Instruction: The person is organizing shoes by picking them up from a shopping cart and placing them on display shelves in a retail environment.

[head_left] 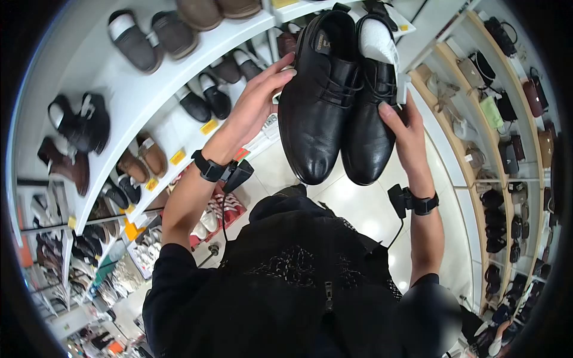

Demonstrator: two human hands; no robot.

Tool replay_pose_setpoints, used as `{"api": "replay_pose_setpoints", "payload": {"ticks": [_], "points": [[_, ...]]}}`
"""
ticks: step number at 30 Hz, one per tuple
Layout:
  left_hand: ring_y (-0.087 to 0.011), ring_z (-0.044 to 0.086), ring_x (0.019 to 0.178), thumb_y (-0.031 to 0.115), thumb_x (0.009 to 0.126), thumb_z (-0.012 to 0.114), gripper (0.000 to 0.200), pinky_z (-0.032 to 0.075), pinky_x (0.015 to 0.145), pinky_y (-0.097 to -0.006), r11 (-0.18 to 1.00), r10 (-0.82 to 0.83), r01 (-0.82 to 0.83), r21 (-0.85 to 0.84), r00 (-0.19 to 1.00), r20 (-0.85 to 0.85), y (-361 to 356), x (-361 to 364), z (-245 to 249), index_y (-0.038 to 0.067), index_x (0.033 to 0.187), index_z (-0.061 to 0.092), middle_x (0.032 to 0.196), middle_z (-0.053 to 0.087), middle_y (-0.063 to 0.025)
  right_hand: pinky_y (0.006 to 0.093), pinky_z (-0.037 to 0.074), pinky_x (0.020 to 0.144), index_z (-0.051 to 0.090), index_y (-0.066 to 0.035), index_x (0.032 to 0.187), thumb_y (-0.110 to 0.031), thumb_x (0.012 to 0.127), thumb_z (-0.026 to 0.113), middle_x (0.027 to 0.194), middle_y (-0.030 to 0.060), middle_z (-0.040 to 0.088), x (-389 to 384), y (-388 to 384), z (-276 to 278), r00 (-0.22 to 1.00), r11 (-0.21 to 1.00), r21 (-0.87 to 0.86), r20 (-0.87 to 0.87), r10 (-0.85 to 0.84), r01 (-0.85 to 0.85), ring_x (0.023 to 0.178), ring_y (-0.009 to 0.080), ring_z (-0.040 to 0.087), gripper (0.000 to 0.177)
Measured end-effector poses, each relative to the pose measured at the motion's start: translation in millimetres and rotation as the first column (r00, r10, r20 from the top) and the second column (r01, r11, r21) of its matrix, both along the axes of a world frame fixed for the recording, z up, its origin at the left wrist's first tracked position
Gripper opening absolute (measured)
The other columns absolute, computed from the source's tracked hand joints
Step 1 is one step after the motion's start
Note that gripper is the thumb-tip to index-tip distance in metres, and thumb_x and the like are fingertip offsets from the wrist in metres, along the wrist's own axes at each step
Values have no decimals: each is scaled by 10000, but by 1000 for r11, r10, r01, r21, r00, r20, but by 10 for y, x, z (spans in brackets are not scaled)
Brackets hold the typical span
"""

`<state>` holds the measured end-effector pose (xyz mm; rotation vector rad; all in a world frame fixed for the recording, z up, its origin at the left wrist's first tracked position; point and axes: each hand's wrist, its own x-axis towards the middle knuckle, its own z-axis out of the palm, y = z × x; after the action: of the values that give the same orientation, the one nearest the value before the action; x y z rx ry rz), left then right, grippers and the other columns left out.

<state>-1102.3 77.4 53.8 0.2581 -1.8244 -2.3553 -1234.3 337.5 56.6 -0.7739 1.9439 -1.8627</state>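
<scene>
A pair of black leather lace-up dress shoes is held up side by side in front of me, toes pointing down toward my body. My left hand (262, 95) grips the outer side of the left dress shoe (316, 113), whose insole with a small label shows. Around the outer side of the right dress shoe (369, 131) my right hand (407, 122) is closed, thumb on its upper. White paper stuffing (377, 40) fills that shoe's opening, and a white tag (402, 86) hangs by my right fingers.
Curved white shelves (179, 95) with many shoes and yellow price tags run along the left. Wooden shelves (486, 113) holding bags stand at the right. Below the shoes lies a shiny tiled floor (358, 209). A red-striped box (236, 209) sits low at left.
</scene>
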Motion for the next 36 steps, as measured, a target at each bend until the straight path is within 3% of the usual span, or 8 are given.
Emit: {"api": "replay_pose_setpoints", "payload": {"ticks": [4, 7, 15, 17, 23, 24, 28, 36], "points": [[-270, 364, 1440, 219, 953, 656, 777, 310, 1172, -393, 987, -148, 154, 53, 985, -93, 186, -887, 51, -46, 1557, 246, 1542, 388, -194, 322, 448, 1027, 325, 70, 1516, -273, 900, 769, 1363, 178, 558, -617, 344, 174, 995, 999, -12, 91, -32, 33, 1207, 200, 560, 833], [-290, 288, 1483, 208, 903, 751, 899, 208, 1215, -399, 956, -265, 236, -175, 949, -169, 393, -1505, 12, -87, 1552, 203, 1587, 312, -219, 345, 413, 1072, 287, 38, 1541, -278, 866, 796, 1389, 170, 543, -1012, 679, 167, 994, 993, 64, -57, -97, 101, 1247, 220, 538, 903], [-263, 285, 1475, 187, 804, 855, 1171, 243, 1201, -378, 859, -456, 373, -350, 868, -195, 1217, -2924, 108, -96, 1564, 11, 1604, 259, -214, 361, 328, 1143, 270, -12, 1560, -268, 787, 853, 1475, 164, 467, -2252, 1448, 157, 980, 982, 62, -107, -170, 177, 1337, 248, 471, 1002], [-266, 297, 1468, 243, 763, 891, 1265, 252, 1199, -376, 815, -414, 314, -487, 904, -110, 1473, -3211, 116, -100, 1556, -33, 1592, 262, -230, 362, 337, 1137, 287, 9, 1541, -255, 763, 876, 1454, 190, 482, -2608, 1538, 118, 975, 986, -18, -144, -168, 167, 1334, 251, 477, 1011], [-308, 308, 1462, 289, 749, 895, 1219, 252, 1207, -388, 897, -165, 118, -425, 983, -75, 2145, -4195, 30, -102, 1553, 66, 1562, 297, -245, 406, 363, 1129, 264, 77, 1526, -395, 752, 879, 1470, 272, 417, -3442, 1927, 344, 896, 934, 174, -381, -228, 312, 1352, 336, 463, 1095], [-309, 314, 1460, 297, 751, 892, 1210, 257, 1206, -390, 918, -146, 110, -380, 987, -69, 2236, -4325, 41, -93, 1557, 79, 1560, 298, -243, 430, 494, 984, 250, 104, 1505, -478, 748, 862, 1333, 305, 482, -3618, 2017, 351, 805, 913, 194, -559, -197, 358, 1211, 406, 573, 1134], [-302, 332, 1452, 314, 745, 893, 1186, 265, 1202, -392, 954, -108, 73, -291, 988, -109, 2495, -4590, 85, -67, 1561, 121, 1548, 315, -235, 448, 517, 932, 250, 101, 1501, -492, 742, 854, 1318, 293, 459, -4009, 2199, 456, 727, 917, 201, -676, -124, 343, 1160, 435, 577, 1136], [-343, 334, 1449, 367, 731, 898, 1191, 248, 1209, -435, 891, -74, 94, -443, 995, 64, 2479, -4983, 24, -41, 1555, 142, 1539, 323, -217, 456, 454, 1011, 236, 70, 1524, -392, 724, 895, 1326, 256, 444, -4595, 2256, 498, 775, 956, 207, -631, -31, 208, 1222, 411, 523, 1135]]}}
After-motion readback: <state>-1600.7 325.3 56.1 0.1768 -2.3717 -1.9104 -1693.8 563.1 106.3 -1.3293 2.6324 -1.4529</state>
